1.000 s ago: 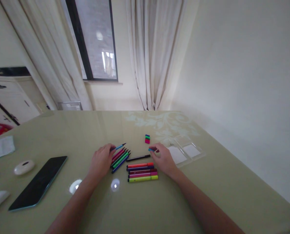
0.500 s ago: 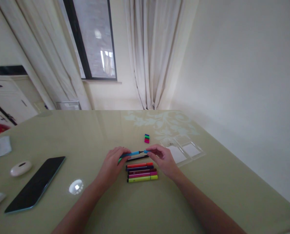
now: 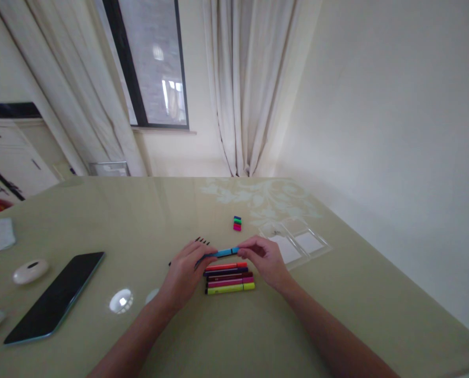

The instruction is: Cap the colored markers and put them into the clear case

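Clamping blue marker (image 3: pixel 222 253) in left hand (image 3: pixel 185 264), its cap (image 3: pixel 235 251) in right hand (image 3: pixel 266 258); best kept aligned and pressed straight.

A black tablet (image 3: pixel 55 299) is lying on the counter (image 3: pixel 336 315); a pale oval object (image 3: pixel 23 274) is resting near it. Cream curtains (image 3: pixel 253 89) are hanging beside a window (image 3: pixel 159 68); a white cabinet (image 3: pixel 16 149) is standing leftward.

bare hands (image 3: pixel 266 260) and forearms (image 3: pixel 321 324)

Light-blue marker (image 3: pixel 226 252) — cap (image 3: pixel 235 251) against barrel (image 3: pixel 221 253), nearly level — between left hand (image 3: pixel 187 265) and right hand (image 3: pixel 263 257)
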The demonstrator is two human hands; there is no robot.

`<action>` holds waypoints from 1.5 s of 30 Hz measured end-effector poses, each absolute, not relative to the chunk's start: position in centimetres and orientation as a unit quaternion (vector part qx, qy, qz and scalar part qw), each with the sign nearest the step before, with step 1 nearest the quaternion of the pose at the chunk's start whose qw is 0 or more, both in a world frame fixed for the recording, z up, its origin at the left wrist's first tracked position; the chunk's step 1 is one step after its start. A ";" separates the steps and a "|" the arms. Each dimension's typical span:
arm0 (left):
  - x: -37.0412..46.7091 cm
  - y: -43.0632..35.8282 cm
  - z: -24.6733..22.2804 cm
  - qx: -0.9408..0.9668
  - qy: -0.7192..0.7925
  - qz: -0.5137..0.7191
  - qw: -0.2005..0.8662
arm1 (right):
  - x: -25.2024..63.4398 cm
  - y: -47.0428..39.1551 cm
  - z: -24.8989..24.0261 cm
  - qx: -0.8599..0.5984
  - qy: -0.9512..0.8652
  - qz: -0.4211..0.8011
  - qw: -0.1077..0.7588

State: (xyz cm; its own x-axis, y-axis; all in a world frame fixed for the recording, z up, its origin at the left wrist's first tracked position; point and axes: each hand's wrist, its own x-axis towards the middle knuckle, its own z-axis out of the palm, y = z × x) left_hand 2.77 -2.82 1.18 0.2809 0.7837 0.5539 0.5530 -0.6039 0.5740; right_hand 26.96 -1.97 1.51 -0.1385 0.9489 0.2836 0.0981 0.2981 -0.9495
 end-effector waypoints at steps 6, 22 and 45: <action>2.8 -2.6 0.5 0.782 0.433 0.424 0.149 | 27.1 -1.7 0.8 -0.421 -0.645 0.409 0.489; 5.3 -3.2 -0.8 0.862 0.448 0.232 0.055 | 26.4 1.2 -0.5 -0.533 -0.792 0.079 0.288; 2.8 -2.5 0.6 0.793 0.550 0.249 0.079 | 26.9 0.8 -0.4 -0.581 -0.784 0.035 0.214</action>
State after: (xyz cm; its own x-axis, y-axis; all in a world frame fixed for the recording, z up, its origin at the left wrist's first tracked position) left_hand 2.78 -2.49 0.63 0.2710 0.9120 0.3080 0.8338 -0.3822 0.3982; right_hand 26.91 0.77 -0.37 -0.2319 0.9269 0.2952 0.8967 0.3213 -0.3046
